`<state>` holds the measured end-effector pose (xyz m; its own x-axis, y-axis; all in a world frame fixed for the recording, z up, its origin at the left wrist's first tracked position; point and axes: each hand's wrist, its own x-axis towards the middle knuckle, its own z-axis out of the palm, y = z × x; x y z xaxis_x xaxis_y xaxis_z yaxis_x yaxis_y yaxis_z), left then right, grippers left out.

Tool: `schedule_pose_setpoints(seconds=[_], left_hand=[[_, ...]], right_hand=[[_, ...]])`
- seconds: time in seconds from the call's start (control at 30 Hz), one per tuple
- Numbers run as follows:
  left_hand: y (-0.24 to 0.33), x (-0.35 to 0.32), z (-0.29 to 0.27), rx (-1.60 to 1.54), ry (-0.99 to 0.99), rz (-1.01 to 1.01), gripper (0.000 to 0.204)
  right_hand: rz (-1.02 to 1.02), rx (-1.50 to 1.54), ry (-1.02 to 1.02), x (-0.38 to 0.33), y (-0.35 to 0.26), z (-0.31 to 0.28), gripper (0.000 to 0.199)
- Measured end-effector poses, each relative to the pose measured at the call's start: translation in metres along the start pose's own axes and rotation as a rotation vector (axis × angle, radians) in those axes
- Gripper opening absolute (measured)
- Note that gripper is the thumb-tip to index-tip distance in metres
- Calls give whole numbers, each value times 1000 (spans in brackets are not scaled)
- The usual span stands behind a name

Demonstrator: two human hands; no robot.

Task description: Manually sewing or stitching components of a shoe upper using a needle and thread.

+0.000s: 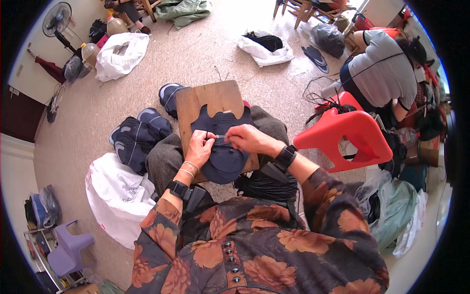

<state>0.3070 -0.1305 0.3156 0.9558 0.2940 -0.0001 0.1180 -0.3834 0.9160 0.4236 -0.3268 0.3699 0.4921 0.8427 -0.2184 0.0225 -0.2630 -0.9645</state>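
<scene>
A navy mesh shoe upper [224, 159] lies flat on a wooden board [208, 93] across my lap. My left hand [199, 148] is over its left side, thumb and fingers pinched together near a bit of dark cord. From the right, my right hand [252, 139] comes in closed, its fingertips at a small thin pale strip [220, 136] between the two hands. Whether that strip is a tool or part of the upper is too small to tell. Both hands are close together above the middle of the upper.
Bundled navy uppers [134, 142] lie left of the board, near a white sack [115, 191]. Black cords [269, 185] hang by my right thigh. A red stool [342, 137] stands at right, with a bent-over person [382, 66] beyond. A white bag [267, 51] lies ahead.
</scene>
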Motion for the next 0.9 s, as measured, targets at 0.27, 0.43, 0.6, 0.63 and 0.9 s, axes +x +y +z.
schedule_pose_setpoints(seconds=[0.27,0.43,0.6,0.63,0.9], left_hand=[[0,-2,4,123,14,103,12],[-6,-1,3,87,23,111,14],[-5,-1,1,151,15,132,13],[-6,-1,0,151,12,137,13],[16,-26,-12,31,21,38,12]], right_hand=[[-352,-1304,-9,5,-4,-50,7],[-256,-1332,151,1,0,-99,11],[-55,-1293,221,-9,-1,-100,16],[-52,-1293,226,-12,0,-92,16],[-361,-533,324,-23,2,6,10]])
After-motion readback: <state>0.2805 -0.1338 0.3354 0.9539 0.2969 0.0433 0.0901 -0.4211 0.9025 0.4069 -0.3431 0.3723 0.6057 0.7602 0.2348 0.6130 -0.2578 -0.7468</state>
